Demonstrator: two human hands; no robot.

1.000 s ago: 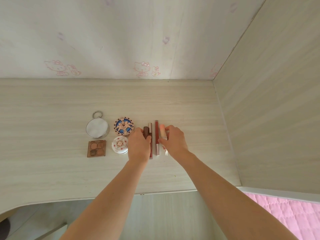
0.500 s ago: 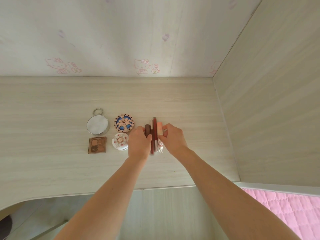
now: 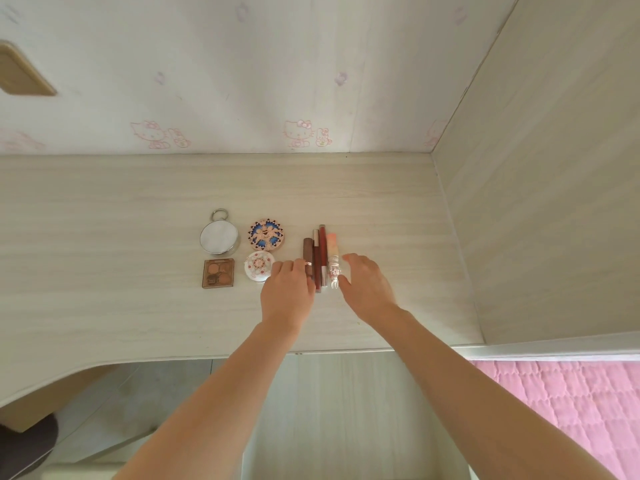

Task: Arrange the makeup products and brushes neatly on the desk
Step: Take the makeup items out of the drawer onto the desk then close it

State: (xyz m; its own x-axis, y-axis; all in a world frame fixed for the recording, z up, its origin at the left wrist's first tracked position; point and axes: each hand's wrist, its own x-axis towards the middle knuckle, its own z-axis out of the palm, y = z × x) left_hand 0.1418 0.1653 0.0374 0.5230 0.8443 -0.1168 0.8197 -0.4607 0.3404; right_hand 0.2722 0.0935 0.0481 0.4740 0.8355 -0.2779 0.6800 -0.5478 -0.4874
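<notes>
On the bench (image 3: 138, 323) | left hand (image 3: 287, 292) fingers loosely bent, touching brown tube (image 3: 307, 249) | right hand (image 3: 367, 289) fingers relaxed, holding nothing, just beside pink tube (image 3: 333, 249) | tubes lie side by side | blue-patterned compact (image 3: 266, 234) farther left

Your desk (image 3: 138, 202) is pale wood-grain laminate, smooth and matt. At 9 o'clock in your view, the mirror case (image 3: 219, 237) has a shiny metal rim and ring. At its 3 o'clock the patterned compact (image 3: 266, 234) looks glossy. The white compact (image 3: 259, 270) and brown palette (image 3: 218, 278) look like smooth plastic. The 4 tubes (image 3: 322, 247) look like glossy plastic. At 4 o'clock, the pink cover (image 3: 571, 410) is quilted cloth.
</notes>
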